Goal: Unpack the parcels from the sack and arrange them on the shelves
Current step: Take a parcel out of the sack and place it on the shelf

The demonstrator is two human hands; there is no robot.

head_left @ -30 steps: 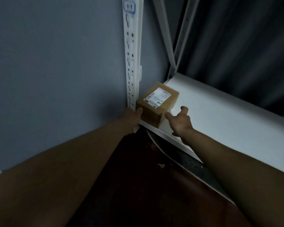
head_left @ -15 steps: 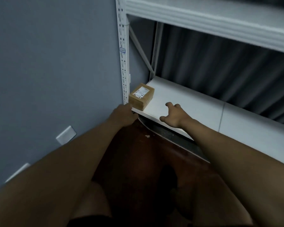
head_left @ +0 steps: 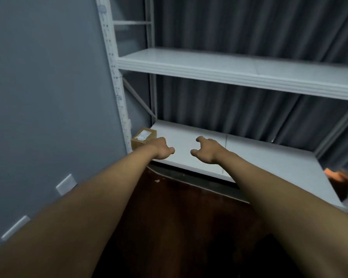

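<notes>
Parcel (head_left: 143,136): small brown carton, white label up, at the far-left front corner of the lower shelf (head_left: 269,157), tight against the white upright (head_left: 117,87). Left hand (head_left: 161,149) just to its right, not gripping it, fingers loosely curled, nothing held. Right hand (head_left: 206,150) beside it over bare shelf board, likewise loosely curled and empty. Upper shelf (head_left: 229,71) bare where visible. Something orange (head_left: 337,175) at the shelf's right end, too blurred to name. Sack not in view. Placement step apparently finished; next likely: turn to the sack, fetch another parcel, set it alongside.
</notes>
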